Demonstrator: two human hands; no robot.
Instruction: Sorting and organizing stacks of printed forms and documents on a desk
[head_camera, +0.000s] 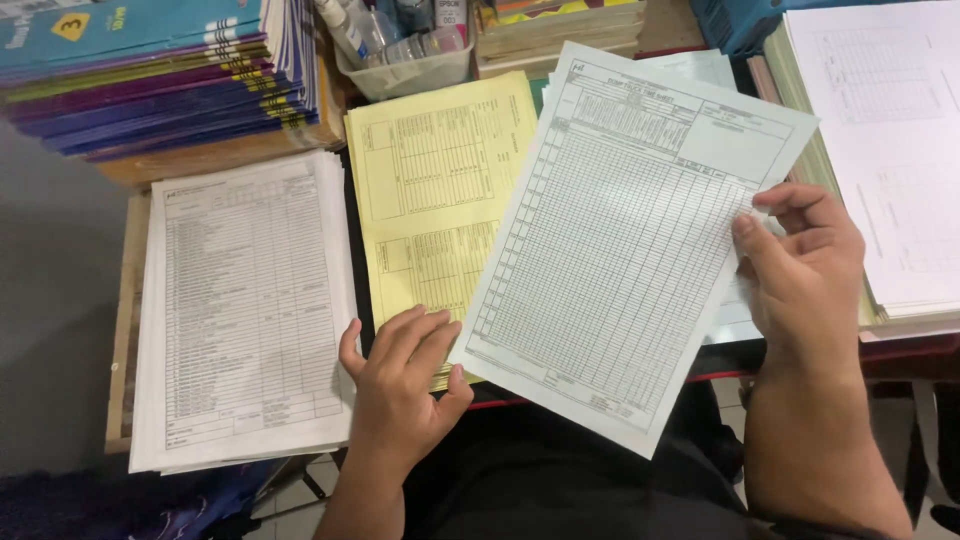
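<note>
Two bare hands are working over a crowded desk of paper stacks. The right hand (805, 275) is pinching the right edge of a single white printed grid sheet (630, 240), thumb on top and fingers curled behind, holding it tilted above the desk so that its lower corner is hanging over the near edge. The left hand (400, 385) is lying palm down with fingers close together and slightly bent, its fingertips pressing on the lower end of a stack of pale yellow printed forms (435, 190); its thumb is just beside the lifted sheet's lower left edge. Left of the yellow stack, a thick pile of white printed forms (245, 310) is resting on a wooden tray (120, 330). Behind that, a stack of thin books with blue, purple and green spines (150, 75) is sitting at the far left. A clear plastic tub holding small bottles (405, 50) is standing at the far edge, and another tall pile of white ruled sheets (885, 150) is lying at the far right.
</note>
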